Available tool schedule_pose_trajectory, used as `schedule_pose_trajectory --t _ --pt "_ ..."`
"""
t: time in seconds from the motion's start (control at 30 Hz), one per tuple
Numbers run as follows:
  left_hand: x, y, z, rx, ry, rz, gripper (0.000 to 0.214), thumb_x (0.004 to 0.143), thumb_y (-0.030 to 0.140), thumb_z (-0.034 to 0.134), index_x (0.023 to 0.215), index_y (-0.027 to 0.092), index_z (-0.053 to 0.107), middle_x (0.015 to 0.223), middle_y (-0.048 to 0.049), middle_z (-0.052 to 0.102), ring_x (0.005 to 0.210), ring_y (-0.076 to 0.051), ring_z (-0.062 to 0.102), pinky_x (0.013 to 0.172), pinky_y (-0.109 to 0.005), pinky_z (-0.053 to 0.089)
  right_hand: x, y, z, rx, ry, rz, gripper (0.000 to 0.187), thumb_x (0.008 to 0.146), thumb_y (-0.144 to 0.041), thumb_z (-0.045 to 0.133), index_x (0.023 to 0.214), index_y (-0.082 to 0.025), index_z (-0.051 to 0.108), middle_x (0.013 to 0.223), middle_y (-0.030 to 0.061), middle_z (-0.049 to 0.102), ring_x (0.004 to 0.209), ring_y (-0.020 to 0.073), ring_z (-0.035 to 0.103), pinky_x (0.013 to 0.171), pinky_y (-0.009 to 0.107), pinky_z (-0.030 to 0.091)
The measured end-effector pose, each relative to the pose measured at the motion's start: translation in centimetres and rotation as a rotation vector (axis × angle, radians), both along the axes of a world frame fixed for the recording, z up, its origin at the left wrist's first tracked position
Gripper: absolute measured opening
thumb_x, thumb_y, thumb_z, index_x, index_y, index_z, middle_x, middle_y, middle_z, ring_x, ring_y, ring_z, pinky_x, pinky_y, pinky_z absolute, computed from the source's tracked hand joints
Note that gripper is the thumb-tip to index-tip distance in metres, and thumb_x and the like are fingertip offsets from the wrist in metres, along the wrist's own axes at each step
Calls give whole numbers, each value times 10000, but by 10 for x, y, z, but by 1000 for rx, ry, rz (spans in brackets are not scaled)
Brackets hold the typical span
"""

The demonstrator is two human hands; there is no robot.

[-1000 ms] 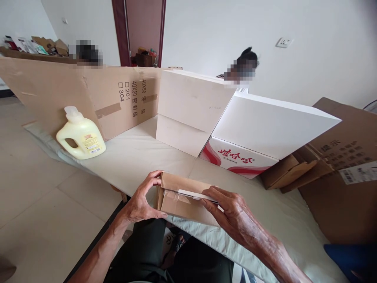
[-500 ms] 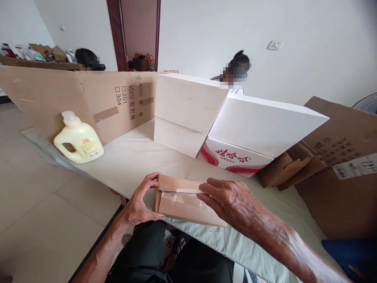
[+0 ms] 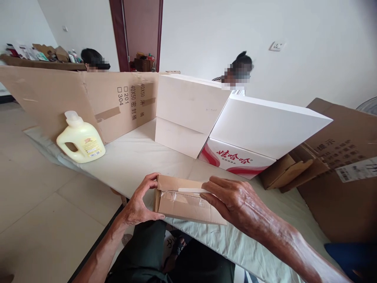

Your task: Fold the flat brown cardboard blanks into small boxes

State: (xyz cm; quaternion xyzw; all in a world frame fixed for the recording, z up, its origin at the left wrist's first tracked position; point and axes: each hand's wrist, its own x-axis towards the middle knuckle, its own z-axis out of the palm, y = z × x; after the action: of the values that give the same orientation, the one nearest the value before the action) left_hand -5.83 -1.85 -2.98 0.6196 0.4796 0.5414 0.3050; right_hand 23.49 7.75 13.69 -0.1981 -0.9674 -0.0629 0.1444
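A small brown cardboard box (image 3: 184, 208) with clear tape along its top seam rests at the near edge of the cloth-covered table. My left hand (image 3: 143, 202) grips the box's left end, thumb on the near side and fingers at the far corner. Pinched between the thumb and fingers of my right hand (image 3: 226, 196) is a thin, flat white strip (image 3: 190, 190), which lies along the taped seam. Its exact kind is unclear, and its right end is hidden in the hand. The right end of the box is partly covered by that hand.
A pale yellow detergent bottle (image 3: 82, 141) stands at the left before a large carton (image 3: 118, 102). White boxes (image 3: 185, 106) and a red-and-white carton (image 3: 235, 159) stand at the back. Folded cardboard (image 3: 332, 188) leans at the right. Two people (image 3: 240, 67) are partly visible behind the boxes.
My right hand and the white strip have slid slightly right along the seam. The left hand and the box keep their place; the background has shifted a little with the camera.
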Motion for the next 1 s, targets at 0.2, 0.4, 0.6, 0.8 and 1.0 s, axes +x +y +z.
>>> schedule_pose_trajectory --t 0.2,0.4,0.6,0.8,1.0 --pt "0 0 -3 0 -5 -6 809 585 219 1012 1318 275 675 1694 -148 441 1585 -411 442 1302 -580 370 -6 1 -1 -20 1 25 436 1195 -346 395 852 -195 618 775 7 580 600 128 450 602 316 242" --pt "1 0 -1 4 9 -1 797 589 206 1004 1311 260 672 1691 -164 448 1580 -414 450 1304 -598 371 -14 0 -3 -13 -19 34 407 1182 -311 417 858 -189 632 766 7 576 602 129 451 602 313 242" --pt "2 2 -1 22 31 0 823 576 213 1021 1317 264 667 1697 -164 451 1591 -420 441 1303 -597 388 -20 2 -6 -10 -26 44 435 1183 -339 417 827 -196 623 730 9 565 597 135 432 594 319 205" --pt "2 2 3 -5 63 -2 793 615 240 1009 1324 264 655 1709 -168 435 1590 -423 444 1288 -591 413 -18 7 -2 -11 -90 10 409 1177 -332 419 859 -192 635 760 14 586 605 134 417 592 327 162" --pt "0 1 6 -15 70 0 781 633 246 1003 1330 269 654 1697 -167 446 1601 -422 428 1289 -590 405 -13 7 0 0 -65 4 414 1178 -332 411 851 -193 623 753 14 570 626 138 429 609 333 176"
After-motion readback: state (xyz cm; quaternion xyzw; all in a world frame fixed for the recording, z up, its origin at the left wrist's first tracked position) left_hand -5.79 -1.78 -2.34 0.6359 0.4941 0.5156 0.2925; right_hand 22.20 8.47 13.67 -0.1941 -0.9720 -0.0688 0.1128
